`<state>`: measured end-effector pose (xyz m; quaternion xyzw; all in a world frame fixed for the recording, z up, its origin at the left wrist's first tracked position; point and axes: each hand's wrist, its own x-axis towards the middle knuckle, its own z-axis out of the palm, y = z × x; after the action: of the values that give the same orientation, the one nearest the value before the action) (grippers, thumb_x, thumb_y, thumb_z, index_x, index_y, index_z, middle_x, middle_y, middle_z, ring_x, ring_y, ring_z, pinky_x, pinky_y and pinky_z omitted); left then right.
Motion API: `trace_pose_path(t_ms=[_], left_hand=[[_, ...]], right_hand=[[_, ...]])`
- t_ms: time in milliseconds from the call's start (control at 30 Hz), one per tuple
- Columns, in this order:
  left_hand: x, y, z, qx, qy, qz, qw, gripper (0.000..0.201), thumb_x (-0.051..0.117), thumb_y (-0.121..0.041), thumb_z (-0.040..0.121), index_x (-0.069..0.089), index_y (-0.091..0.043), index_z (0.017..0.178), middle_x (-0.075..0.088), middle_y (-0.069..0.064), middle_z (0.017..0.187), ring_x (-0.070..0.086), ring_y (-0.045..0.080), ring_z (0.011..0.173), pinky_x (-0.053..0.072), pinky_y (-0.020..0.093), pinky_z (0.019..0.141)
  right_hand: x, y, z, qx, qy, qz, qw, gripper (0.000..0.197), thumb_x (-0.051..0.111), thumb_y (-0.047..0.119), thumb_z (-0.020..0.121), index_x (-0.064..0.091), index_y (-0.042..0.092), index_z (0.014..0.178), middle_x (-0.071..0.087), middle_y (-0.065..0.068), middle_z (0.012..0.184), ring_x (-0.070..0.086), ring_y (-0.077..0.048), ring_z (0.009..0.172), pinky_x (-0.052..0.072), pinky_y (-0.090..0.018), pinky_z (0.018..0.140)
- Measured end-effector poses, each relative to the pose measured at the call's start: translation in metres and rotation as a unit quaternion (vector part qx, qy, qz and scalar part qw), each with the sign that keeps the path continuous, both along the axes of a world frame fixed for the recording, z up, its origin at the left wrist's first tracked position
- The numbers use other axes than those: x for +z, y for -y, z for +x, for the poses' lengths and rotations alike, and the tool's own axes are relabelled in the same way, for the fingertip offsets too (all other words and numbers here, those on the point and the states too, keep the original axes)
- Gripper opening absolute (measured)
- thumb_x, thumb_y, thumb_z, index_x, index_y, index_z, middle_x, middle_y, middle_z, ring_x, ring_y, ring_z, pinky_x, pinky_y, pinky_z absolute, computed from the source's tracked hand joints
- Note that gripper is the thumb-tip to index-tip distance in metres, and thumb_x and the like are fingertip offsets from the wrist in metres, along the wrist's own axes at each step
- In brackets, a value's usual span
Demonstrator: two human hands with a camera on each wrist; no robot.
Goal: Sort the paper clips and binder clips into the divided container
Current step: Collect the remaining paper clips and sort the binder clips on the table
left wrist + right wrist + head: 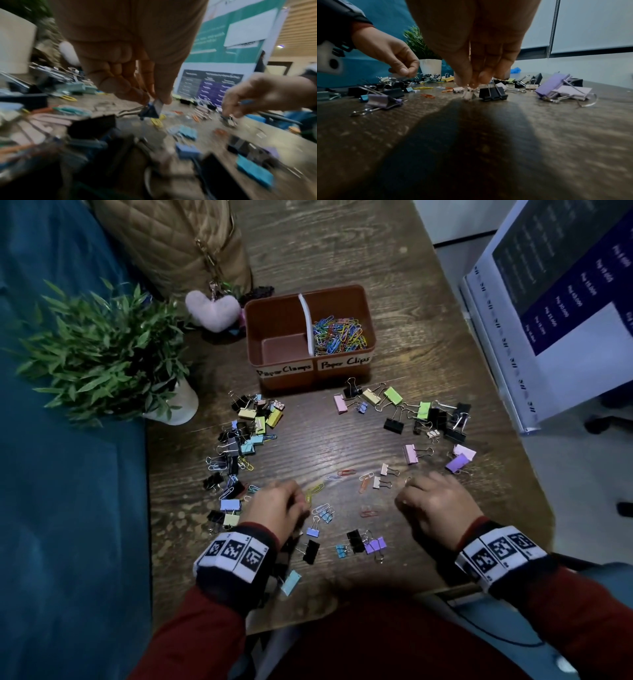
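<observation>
Paper clips point(337, 332) fill your container's point(308, 378) right half; the clamp half is empty while your left hand point(137, 75) pinches a blue binder clip point(150, 111) and your right hand point(476, 54) a pale one point(467, 93).

At the lower left and lower right of the head view we see dark red sleeves point(191, 625). Each wrist carries a black band point(236, 563) faced with white panels printed with square black-and-white markers point(496, 553). At the left edge of the right wrist view, a white housing point(327, 59) with a round dark opening sits on the left wrist.
</observation>
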<state>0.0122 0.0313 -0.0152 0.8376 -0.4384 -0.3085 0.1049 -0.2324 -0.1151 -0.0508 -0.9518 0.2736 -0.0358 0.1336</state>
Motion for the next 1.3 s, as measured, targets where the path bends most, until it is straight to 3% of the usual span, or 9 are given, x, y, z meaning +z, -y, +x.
trace_pose_path(t_ms=[200, 300, 367, 500, 633, 767, 933, 1133, 1300], left_hand=[[0.006, 0.009, 0.024, 0.048, 0.061, 0.006, 0.997, 0.01, 0.06, -0.019, 0.088, 0.053, -0.025, 0.083, 0.057, -0.004, 0.091, 0.054, 0.016, 0.083, 0.047, 0.03, 0.078], [0.006, 0.015, 0.019, 0.008, 0.078, -0.003, 0.997, 0.006, 0.06, -0.024, 0.087, 0.058, -0.023, 0.092, 0.052, -0.006, 0.096, 0.054, 0.018, 0.094, 0.044, 0.029, 0.078], [0.003, 0.019, 0.009, -0.033, 0.077, 0.008, 0.996, 0.015, 0.063, -0.031, 0.086, 0.059, -0.024, 0.098, 0.052, -0.006, 0.102, 0.053, 0.017, 0.099, 0.046, 0.031, 0.08], [-0.005, 0.02, 0.001, -0.028, 0.074, 0.077, 0.994, 0.026, 0.065, -0.033, 0.083, 0.057, -0.023, 0.106, 0.054, 0.0, 0.112, 0.057, 0.023, 0.101, 0.052, 0.037, 0.082], [-0.009, 0.017, 0.003, -0.006, 0.071, 0.065, 0.995, 0.015, 0.063, -0.021, 0.085, 0.059, -0.019, 0.099, 0.058, 0.004, 0.107, 0.06, 0.025, 0.092, 0.05, 0.035, 0.078], [-0.005, 0.018, 0.011, 0.006, 0.086, 0.039, 0.996, 0.021, 0.061, -0.022, 0.087, 0.058, -0.015, 0.107, 0.052, 0.006, 0.116, 0.06, 0.026, 0.095, 0.05, 0.036, 0.08], [0.001, 0.019, -0.007, -0.044, 0.065, 0.08, 0.994, 0.04, 0.06, -0.059, 0.08, 0.052, -0.024, 0.098, 0.053, -0.006, 0.102, 0.056, 0.016, 0.09, 0.051, 0.033, 0.077], [-0.008, 0.008, -0.034, -0.105, 0.086, 0.096, 0.986, 0.033, 0.058, -0.049, 0.084, 0.054, -0.023, 0.104, 0.059, -0.003, 0.108, 0.058, 0.02, 0.099, 0.052, 0.034, 0.081], [-0.007, -0.003, -0.038, -0.147, 0.086, 0.091, 0.981, 0.024, 0.048, -0.034, 0.092, 0.054, -0.022, 0.111, 0.052, 0.0, 0.12, 0.056, 0.023, 0.104, 0.051, 0.035, 0.082]], right_hand=[[0.011, -0.013, 0.025, 0.05, 0.013, -0.018, 0.998, 0.011, 0.064, 0.03, 0.073, 0.067, 0.02, 0.078, 0.063, 0.002, 0.08, 0.061, -0.024, 0.077, 0.034, -0.034, 0.073], [0.015, -0.01, 0.043, 0.045, -0.077, 0.012, 0.996, 0.051, 0.081, 0.043, 0.058, 0.066, 0.023, 0.103, 0.066, 0.001, 0.1, 0.061, -0.024, 0.092, 0.045, -0.038, 0.08], [0.017, -0.001, 0.052, 0.019, -0.099, 0.038, 0.994, 0.054, 0.077, 0.042, 0.064, 0.064, 0.023, 0.112, 0.065, 0.002, 0.107, 0.059, -0.024, 0.1, 0.043, -0.041, 0.086], [0.012, 0.018, 0.052, -0.01, -0.097, -0.004, 0.995, 0.018, 0.077, 0.03, 0.067, 0.07, 0.023, 0.082, 0.064, 0.004, 0.083, 0.059, -0.024, 0.083, 0.037, -0.035, 0.077], [0.012, 0.026, 0.045, -0.048, -0.1, -0.038, 0.993, 0.023, 0.082, 0.014, 0.053, 0.067, 0.018, 0.07, 0.062, 0.0, 0.074, 0.059, -0.025, 0.074, 0.041, -0.036, 0.072], [0.025, 0.017, 0.05, -0.012, -0.108, 0.029, 0.994, 0.042, 0.077, 0.03, 0.068, 0.064, 0.017, 0.106, 0.062, -0.003, 0.103, 0.057, -0.026, 0.101, 0.038, -0.04, 0.09], [0.021, 0.001, 0.061, 0.046, -0.196, 0.103, 0.974, 0.083, 0.07, 0.05, 0.072, 0.035, 0.019, 0.14, 0.046, -0.002, 0.128, 0.043, -0.022, 0.12, 0.035, -0.037, 0.102], [0.014, 0.008, 0.074, 0.036, -0.187, 0.065, 0.98, 0.056, 0.064, 0.045, 0.079, 0.051, 0.023, 0.128, 0.053, 0.001, 0.121, 0.044, -0.022, 0.115, 0.032, -0.036, 0.093], [0.014, 0.017, 0.083, 0.043, -0.168, 0.024, 0.985, 0.015, 0.072, 0.028, 0.074, 0.071, 0.022, 0.088, 0.066, 0.004, 0.086, 0.057, -0.023, 0.087, 0.038, -0.034, 0.077]])
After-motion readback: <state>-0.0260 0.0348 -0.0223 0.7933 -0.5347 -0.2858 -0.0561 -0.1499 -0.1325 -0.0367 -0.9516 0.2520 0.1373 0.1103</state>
